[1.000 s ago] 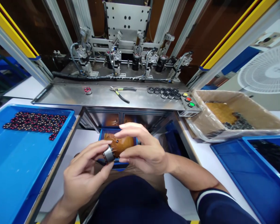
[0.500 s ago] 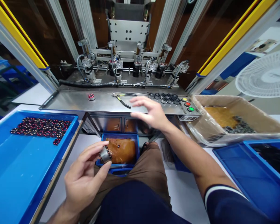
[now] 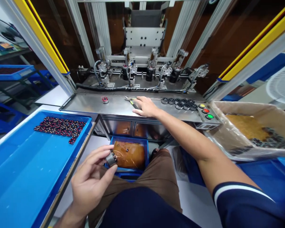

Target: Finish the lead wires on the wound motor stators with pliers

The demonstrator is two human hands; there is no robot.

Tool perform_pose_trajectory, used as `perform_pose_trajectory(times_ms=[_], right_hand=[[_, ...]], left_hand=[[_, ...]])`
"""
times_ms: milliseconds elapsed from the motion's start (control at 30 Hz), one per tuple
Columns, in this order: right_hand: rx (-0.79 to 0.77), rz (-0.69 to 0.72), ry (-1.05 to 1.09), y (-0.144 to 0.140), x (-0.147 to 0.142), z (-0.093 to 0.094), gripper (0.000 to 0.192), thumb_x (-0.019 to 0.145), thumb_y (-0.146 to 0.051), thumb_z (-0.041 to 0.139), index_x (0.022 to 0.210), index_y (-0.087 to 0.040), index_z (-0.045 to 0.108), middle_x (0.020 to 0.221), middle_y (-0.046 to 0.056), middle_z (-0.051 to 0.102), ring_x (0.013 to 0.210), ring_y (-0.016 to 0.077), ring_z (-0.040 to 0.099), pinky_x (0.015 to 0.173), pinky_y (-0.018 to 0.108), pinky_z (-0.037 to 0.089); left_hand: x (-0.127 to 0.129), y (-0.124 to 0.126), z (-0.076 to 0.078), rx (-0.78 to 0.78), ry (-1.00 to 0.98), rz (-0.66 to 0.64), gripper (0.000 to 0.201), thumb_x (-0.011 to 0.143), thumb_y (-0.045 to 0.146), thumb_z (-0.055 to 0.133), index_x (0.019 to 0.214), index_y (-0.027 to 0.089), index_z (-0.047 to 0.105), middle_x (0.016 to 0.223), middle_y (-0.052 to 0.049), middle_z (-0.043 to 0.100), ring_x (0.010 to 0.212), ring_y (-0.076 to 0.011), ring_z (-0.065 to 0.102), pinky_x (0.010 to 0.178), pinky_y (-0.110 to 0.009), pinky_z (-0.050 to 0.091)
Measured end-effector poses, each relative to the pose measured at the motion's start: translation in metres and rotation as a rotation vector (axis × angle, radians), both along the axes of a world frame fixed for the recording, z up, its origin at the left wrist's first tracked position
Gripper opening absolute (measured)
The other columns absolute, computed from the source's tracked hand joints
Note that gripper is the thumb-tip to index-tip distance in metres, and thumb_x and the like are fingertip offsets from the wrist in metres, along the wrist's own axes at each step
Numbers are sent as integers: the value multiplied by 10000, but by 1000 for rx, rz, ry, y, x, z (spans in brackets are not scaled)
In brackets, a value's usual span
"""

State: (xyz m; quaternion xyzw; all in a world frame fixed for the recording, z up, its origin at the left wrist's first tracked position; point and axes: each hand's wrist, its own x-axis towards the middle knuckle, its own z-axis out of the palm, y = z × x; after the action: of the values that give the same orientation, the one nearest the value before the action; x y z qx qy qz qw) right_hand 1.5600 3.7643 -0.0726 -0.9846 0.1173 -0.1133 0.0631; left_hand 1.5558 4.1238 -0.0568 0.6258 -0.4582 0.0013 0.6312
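left hand (image 3: 91, 180): low over my lap, fingers (image 3: 102, 156) pinched round a small metal motor part (image 3: 111, 159), thumb under it, index on top. Closed grip, part held clear of everything.
motor part: sits just in front of the small blue bin (image 3: 129, 155), level with its near-left corner; can't tell if it touches the rim.
right hand (image 3: 144, 107): arm stretched out to the steel surface (image 3: 90, 104) of the machine, palm down on the pliers (image 3: 132, 102). Fingers curled over the yellow-black handles; can't tell if they've actually closed on them or just rest there.
pliers: lying flat on the steel surface, mostly hidden under my hand, jaw end poking out left.
small blue bin: below the steel surface, between my knees, holds brown oily-looking paper.
left tray (image 3: 26, 167): big blue tray, cluster of red-black wound cores (image 3: 59, 126) at its far end.
steel surface extras: one red core (image 3: 105, 100) left of the pliers; row of dark ring parts (image 3: 179, 103) to the right, beside the three buttons (image 3: 205, 111).
right side: cardboard box (image 3: 251, 133) lined with plastic.
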Motion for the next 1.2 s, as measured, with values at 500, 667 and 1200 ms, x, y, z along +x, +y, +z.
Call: perform_pose_trajectory(times_ms=[500, 667, 1200], right_hand=[[125, 22, 4, 2, -7, 12, 480, 865, -250, 534, 1311, -74, 549, 1201, 220, 586, 1134, 341, 516, 1027, 482, 391], [333, 38, -130, 16, -41, 20, 461, 945, -257, 321, 1351, -85, 455, 1161, 176, 612, 1027, 261, 601, 918, 430, 498], [861, 457, -577, 194, -162, -54, 701, 766, -80, 575, 1440, -163, 399, 907, 84, 628, 786, 185, 601, 710, 322, 547]], left_hand=[[0, -6, 1, 8, 137, 43, 383, 786, 43, 709, 1130, 211, 684, 1182, -76, 710, 1115, -191, 679, 965, -264, 575], [-2, -3, 0, 15, 149, 29, 397, 786, 34, 706, 1138, 217, 679, 1191, -65, 703, 1108, -177, 680, 951, -242, 576], [-11, -22, 1, 137, 182, 47, 368, 796, 86, 716, 1122, 257, 700, 1142, 7, 734, 1026, -103, 696, 902, -113, 540]])
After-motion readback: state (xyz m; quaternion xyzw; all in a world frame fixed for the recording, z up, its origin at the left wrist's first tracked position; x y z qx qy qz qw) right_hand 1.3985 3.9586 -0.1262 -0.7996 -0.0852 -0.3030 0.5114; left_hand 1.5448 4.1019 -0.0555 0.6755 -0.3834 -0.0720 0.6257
